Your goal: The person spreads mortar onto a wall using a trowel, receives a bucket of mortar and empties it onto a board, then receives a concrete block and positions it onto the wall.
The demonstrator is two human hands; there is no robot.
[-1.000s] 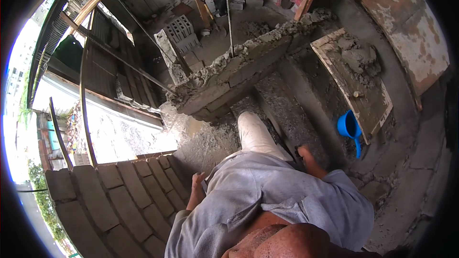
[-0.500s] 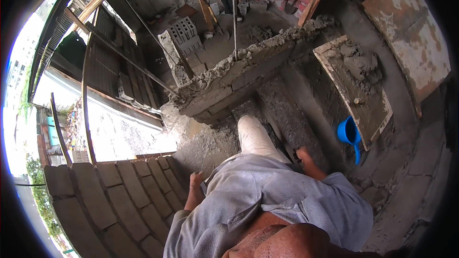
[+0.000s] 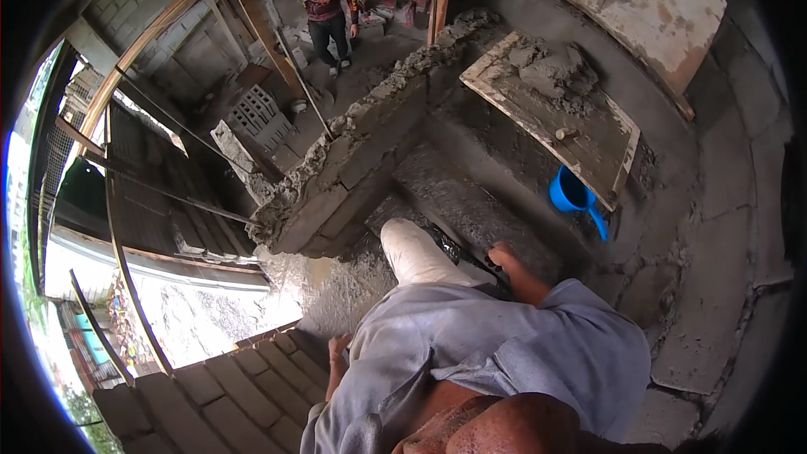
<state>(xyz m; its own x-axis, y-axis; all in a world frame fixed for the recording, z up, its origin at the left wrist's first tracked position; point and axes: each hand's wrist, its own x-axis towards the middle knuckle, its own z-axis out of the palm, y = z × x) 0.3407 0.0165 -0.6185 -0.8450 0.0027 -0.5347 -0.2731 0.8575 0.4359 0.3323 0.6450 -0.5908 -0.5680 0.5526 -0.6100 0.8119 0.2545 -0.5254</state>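
My right hand [image 3: 504, 259] is low in front of my right side, near my light-coloured trouser leg [image 3: 412, 252]. Its fingers are curled around a dark thing that I cannot make out. Past my shirt's left edge shows my left hand [image 3: 339, 346], beside the block wall [image 3: 235, 395]; its fingers are too small and partly hidden to read. To the right of my right hand, a blue dipper [image 3: 570, 192] rests against the near end of a mortar board [image 3: 546, 130]. A heap of wet mortar [image 3: 555, 71] lies on that board, with a short round stub [image 3: 567, 133] near it.
Ahead runs a low block wall [image 3: 353, 160] topped with rough mortar. Beyond it a person [image 3: 326, 8] stands near a hollow block [image 3: 259, 118] and wooden posts [image 3: 256, 17]. A stained board [image 3: 639, 8] leans at the far right.
My view has turned right, so the wall, mortar board and dipper sit further left. The person beyond the wall now shows more fully. My left hand is more hidden by my shirt.
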